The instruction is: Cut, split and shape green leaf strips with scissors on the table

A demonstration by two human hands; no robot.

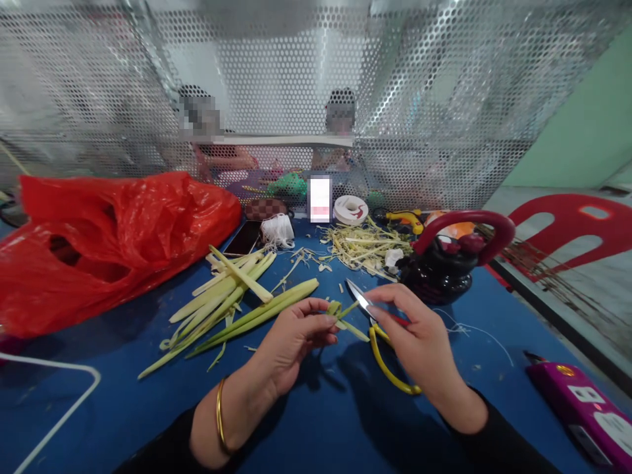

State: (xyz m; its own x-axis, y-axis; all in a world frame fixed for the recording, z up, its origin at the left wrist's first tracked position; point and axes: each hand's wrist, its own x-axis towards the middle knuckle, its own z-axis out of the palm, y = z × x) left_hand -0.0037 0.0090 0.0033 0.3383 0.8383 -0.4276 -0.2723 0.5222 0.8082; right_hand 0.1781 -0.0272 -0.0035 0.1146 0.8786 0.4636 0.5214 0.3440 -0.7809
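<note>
The blue tabletop [306, 438] bears a red plastic bag [148, 224], pale green leaf strips [210, 300], a smartphone [244, 237], yellowish trimmings [363, 243] and a kettle [437, 280].

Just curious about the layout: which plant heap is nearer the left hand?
The heap of long green strips, beside the left hand. The other heap, of thin, tangled scraps, lies farther away, in front of the white spool.
</note>
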